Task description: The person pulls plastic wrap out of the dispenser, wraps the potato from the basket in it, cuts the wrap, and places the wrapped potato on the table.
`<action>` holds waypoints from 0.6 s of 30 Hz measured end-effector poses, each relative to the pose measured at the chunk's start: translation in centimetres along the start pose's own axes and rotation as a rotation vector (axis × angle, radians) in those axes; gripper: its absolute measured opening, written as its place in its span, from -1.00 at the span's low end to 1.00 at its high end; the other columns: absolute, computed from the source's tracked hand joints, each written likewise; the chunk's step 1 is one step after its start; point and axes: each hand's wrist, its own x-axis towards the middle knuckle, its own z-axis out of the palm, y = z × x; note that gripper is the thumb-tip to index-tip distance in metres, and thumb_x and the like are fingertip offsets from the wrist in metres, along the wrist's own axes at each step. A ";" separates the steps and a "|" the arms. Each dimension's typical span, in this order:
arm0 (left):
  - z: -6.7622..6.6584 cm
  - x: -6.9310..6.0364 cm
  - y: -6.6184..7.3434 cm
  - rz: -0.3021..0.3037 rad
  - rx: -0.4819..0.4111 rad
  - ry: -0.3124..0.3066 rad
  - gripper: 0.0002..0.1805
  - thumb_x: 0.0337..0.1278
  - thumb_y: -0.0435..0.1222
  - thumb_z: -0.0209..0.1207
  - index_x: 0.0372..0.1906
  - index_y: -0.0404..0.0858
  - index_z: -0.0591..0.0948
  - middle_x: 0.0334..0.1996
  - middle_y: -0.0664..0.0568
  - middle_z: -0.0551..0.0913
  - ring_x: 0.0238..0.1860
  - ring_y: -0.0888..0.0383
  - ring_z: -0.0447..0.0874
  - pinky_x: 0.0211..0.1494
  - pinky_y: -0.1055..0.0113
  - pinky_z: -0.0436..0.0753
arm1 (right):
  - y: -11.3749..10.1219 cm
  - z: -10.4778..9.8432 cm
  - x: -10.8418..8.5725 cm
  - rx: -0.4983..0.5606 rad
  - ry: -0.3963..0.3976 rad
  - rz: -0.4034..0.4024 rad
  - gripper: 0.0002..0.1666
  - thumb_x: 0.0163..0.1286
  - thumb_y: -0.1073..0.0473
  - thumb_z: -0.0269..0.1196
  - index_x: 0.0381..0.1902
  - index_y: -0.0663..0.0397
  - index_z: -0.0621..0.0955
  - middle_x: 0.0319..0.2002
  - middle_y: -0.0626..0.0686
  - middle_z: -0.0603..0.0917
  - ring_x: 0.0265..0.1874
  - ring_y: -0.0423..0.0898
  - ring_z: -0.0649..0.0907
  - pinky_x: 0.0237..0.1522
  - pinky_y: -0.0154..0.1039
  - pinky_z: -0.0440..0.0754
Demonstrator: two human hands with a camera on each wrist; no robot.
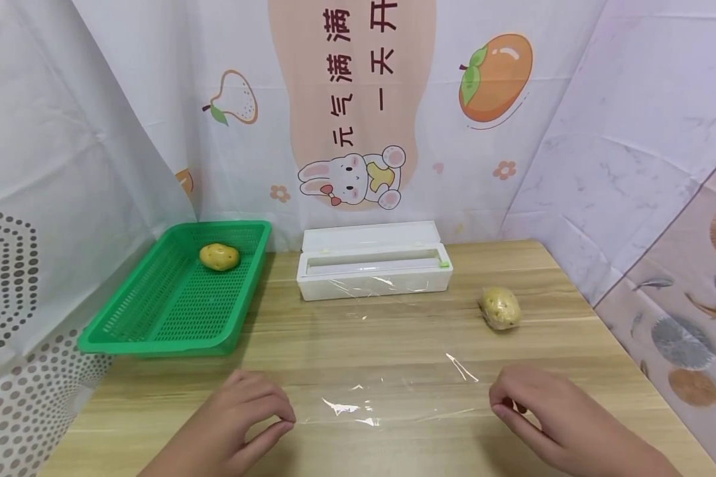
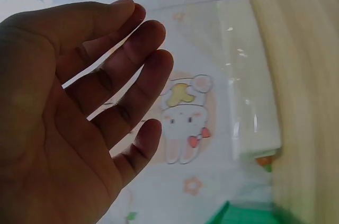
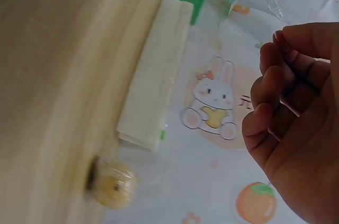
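Note:
A clear sheet of cling film (image 1: pixel 388 391) stretches between both hands and runs back to a white dispenser box (image 1: pixel 372 286), whose lid (image 1: pixel 370 235) is raised. At the near left corner, thumb and forefinger of the left hand (image 1: pixel 233 424) pinch the film. On the opposite side the right hand (image 1: pixel 551 417) pinches the other corner, its remaining fingers curled. Both pinches also show in the wrist views, on the left hand (image 2: pixel 90 91) and the right hand (image 3: pixel 296 102). Beyond the right hand lies a potato wrapped in film (image 1: pixel 500 308).
To the left stands a green basket (image 1: pixel 229 341) with one bare potato (image 1: pixel 219 257) inside. The wooden table (image 1: pixel 573 344) meets a printed curtain (image 1: pixel 471 179) at the back and sides. A small green piece (image 1: pixel 444 264) sits at the box's right end.

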 end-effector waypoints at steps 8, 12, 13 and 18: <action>3.1 -1.1 -1.0 -0.063 0.061 -0.142 -0.83 0.19 -0.20 0.43 -0.29 0.18 0.68 -0.28 0.55 0.58 -0.20 0.55 0.53 0.03 0.41 0.35 | 1.4 3.4 -1.2 0.017 -0.118 0.073 -0.55 0.28 0.27 0.46 -0.23 -0.46 0.51 -0.32 -0.51 0.42 -0.38 -0.55 0.41 -0.28 -0.68 0.32; 3.9 -1.4 -1.1 -0.105 0.072 -0.198 -0.82 0.11 -0.22 0.46 -0.33 0.18 0.70 -0.34 0.56 0.56 -0.24 0.56 0.50 0.03 0.39 0.38 | 1.8 4.2 -1.5 0.015 -0.175 0.102 -0.62 0.34 0.24 0.42 -0.25 -0.44 0.52 -0.33 -0.50 0.43 -0.38 -0.55 0.42 -0.30 -0.66 0.33; 4.1 -1.4 -1.2 -0.117 0.076 -0.213 -0.81 0.10 -0.23 0.46 -0.34 0.18 0.71 -0.35 0.57 0.56 -0.24 0.56 0.50 0.03 0.38 0.40 | 1.9 4.4 -1.5 0.019 -0.190 0.113 -0.63 0.36 0.22 0.42 -0.25 -0.44 0.52 -0.33 -0.50 0.43 -0.38 -0.55 0.42 -0.31 -0.65 0.34; 4.7 -1.5 -1.2 -0.160 0.075 -0.280 -0.84 0.14 -0.21 0.43 -0.34 0.20 0.72 -0.37 0.59 0.55 -0.24 0.55 0.50 0.02 0.31 0.44 | 2.3 4.8 -1.6 0.035 -0.263 0.162 -0.69 0.41 0.16 0.39 -0.25 -0.46 0.53 -0.33 -0.50 0.45 -0.39 -0.54 0.42 -0.38 -0.55 0.41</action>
